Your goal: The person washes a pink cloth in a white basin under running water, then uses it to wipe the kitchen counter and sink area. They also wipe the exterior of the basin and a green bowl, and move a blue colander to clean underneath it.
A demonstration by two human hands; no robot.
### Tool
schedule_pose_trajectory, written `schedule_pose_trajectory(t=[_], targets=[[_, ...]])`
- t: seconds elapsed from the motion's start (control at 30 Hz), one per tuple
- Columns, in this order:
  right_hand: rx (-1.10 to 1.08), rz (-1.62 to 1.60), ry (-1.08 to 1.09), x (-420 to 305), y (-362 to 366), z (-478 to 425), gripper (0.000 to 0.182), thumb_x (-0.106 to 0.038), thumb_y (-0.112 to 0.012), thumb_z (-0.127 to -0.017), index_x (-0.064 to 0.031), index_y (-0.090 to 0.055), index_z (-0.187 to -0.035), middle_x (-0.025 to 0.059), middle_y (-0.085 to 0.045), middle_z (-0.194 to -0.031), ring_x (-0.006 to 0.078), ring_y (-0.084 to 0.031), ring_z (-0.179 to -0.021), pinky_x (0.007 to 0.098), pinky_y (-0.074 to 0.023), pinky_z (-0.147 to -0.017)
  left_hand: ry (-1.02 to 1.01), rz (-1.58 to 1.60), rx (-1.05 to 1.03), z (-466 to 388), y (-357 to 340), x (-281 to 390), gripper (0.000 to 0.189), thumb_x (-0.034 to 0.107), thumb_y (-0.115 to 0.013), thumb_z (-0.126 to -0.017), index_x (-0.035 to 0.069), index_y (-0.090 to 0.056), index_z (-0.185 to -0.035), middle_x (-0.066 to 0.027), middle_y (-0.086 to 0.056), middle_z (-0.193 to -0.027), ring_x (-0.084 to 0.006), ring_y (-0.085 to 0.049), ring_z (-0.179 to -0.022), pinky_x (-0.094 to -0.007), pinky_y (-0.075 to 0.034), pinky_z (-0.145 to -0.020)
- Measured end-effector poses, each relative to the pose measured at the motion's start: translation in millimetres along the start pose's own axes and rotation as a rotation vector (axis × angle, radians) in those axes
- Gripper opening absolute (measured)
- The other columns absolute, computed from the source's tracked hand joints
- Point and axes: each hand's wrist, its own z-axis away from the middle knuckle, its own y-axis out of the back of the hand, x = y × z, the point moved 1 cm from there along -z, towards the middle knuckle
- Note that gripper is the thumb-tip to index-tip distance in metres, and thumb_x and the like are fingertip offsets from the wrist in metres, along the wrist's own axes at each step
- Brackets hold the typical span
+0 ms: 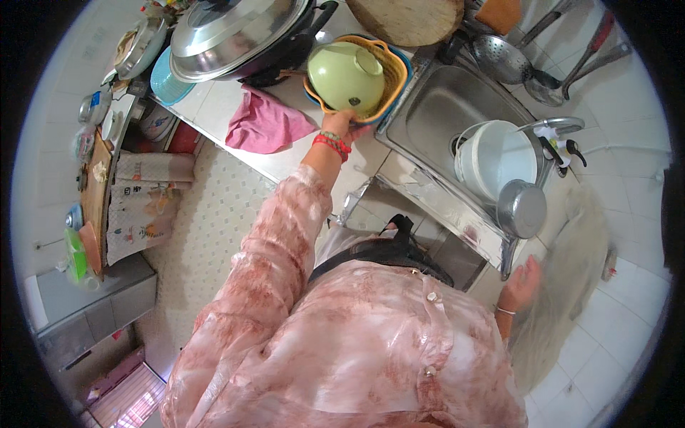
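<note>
My left hand (340, 125), with red and green bracelets at the wrist, grips the near rim of a yellow plastic basket (397, 72). Part of its fingers is hidden under the rim. A light green bowl (345, 75) lies upside down in the basket, close to my fingertips, and a blue rim shows around the basket's outside. Left of that hand a pink cloth (267, 122) lies crumpled on the white tiled counter. My right hand (522, 283) is at the counter's right part, fingers apart and holding nothing, beside the handle of a metal saucepan (522, 208).
A steel sink (439, 101) holds a white bucket (497, 155) under the faucet (562, 125). A lidded wok (235, 37) stands at the back left, near a light blue basket (168, 80). A round wooden board (409, 21) and hanging metal ladles (543, 88) are behind.
</note>
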Motion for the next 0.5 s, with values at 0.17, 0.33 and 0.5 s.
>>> schedule_pose_trajectory(t=[0.17, 0.33, 0.5], targets=[[-0.154, -0.173, 0.161, -100, -52, 2, 0.031, -0.003, -0.053, -0.078, -0.0003, -0.054, -0.109, 0.0149, -0.054, -0.109, 0.0298, -0.051, -0.102, 0.0355, -0.0377, -0.091, -0.010, -0.019, -0.101, 85, 38, 13, 0.038, -0.002, -0.049, -0.074, 0.000, -0.043, -0.111, -0.0154, -0.058, -0.099, -0.0282, -0.061, -0.086, -0.0393, -0.055, -0.066], [-0.336, -0.353, 0.345, -210, -127, -7, 0.031, -0.001, -0.056, -0.076, -0.0020, -0.054, -0.106, 0.0148, -0.053, -0.108, 0.0313, -0.050, -0.102, 0.0361, -0.0386, -0.090, 0.076, -0.026, 0.029, 178, 134, 57, 0.038, -0.004, -0.048, -0.072, -0.002, -0.047, -0.110, -0.0152, -0.058, -0.099, -0.0251, -0.062, -0.079, -0.0355, -0.055, -0.060], [-0.627, -0.483, 0.659, -335, -233, -21, 0.041, -0.003, -0.054, -0.073, -0.0061, -0.052, -0.114, 0.0136, -0.048, -0.118, 0.0302, -0.045, -0.111, 0.0372, -0.0364, -0.095, -0.097, -0.036, 0.255, 254, 234, 83, 0.045, -0.006, -0.046, -0.070, -0.004, -0.044, -0.114, -0.0164, -0.057, -0.103, -0.0271, -0.063, -0.083, -0.0359, -0.057, -0.062]])
